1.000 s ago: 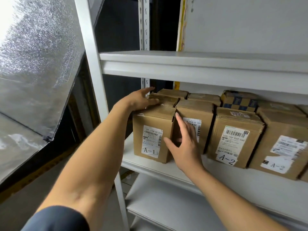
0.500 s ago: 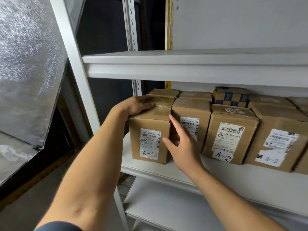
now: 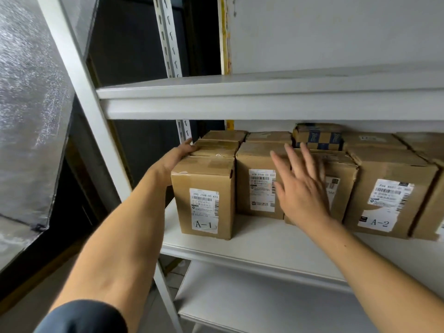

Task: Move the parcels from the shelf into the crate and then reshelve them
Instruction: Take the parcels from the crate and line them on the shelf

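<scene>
Several brown cardboard parcels stand in rows on the middle shelf [image 3: 264, 239]. The leftmost front one, labelled A-1 [image 3: 204, 188], sits a little forward of its neighbour [image 3: 254, 162]. My left hand [image 3: 177, 156] lies against the A-1 parcel's upper left side, fingertips at its top rear corner. My right hand [image 3: 300, 188] hovers with spread straight fingers in front of the second and third parcels, holding nothing. It hides much of the third parcel [image 3: 341, 169]. Another parcel, labelled A-2 [image 3: 389, 179], stands further right. No crate is in view.
A blue-checkered box [image 3: 317, 138] sits in the back row. The upper shelf [image 3: 264, 109] hangs close above the parcels; a bare lower shelf [image 3: 264, 296] lies below. The white upright post [image 3: 79, 80] and a foil-covered panel [image 3: 28, 92] stand at the left.
My right hand left the gap beside the A-1 parcel and moved right, fingers spreading. My left hand slid from the parcel's top to its upper left side.
</scene>
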The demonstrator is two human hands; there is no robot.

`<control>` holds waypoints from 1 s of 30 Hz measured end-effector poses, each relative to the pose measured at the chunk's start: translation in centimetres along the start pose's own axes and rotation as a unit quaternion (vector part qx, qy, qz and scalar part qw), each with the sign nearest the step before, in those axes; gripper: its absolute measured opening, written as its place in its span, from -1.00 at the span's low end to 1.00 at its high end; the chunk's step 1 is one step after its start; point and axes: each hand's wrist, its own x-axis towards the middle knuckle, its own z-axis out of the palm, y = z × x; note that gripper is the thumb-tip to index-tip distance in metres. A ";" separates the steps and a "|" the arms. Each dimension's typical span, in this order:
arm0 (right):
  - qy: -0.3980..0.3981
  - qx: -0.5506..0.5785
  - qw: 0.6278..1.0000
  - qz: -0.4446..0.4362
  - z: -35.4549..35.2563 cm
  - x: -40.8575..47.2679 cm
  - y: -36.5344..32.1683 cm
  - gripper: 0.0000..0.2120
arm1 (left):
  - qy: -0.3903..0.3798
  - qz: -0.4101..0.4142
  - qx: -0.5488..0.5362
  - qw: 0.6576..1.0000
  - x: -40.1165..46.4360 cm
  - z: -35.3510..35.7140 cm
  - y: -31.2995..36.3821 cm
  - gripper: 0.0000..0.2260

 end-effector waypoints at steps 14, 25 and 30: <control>0.018 -0.010 0.998 -0.057 1.2 1.3 4.3 -0.25 | -0.020 0.005 -0.078 0.997 1.1 2.1 -1.4 -0.84; -0.035 0.000 0.998 -0.047 -2.9 -1.2 5.7 -0.27 | 0.085 0.043 0.140 0.986 -3.0 0.8 4.1 -0.71; -0.052 0.044 0.997 0.023 -7.0 -4.2 8.4 -0.41 | 0.093 0.131 0.476 0.864 -6.5 9.0 6.0 -0.57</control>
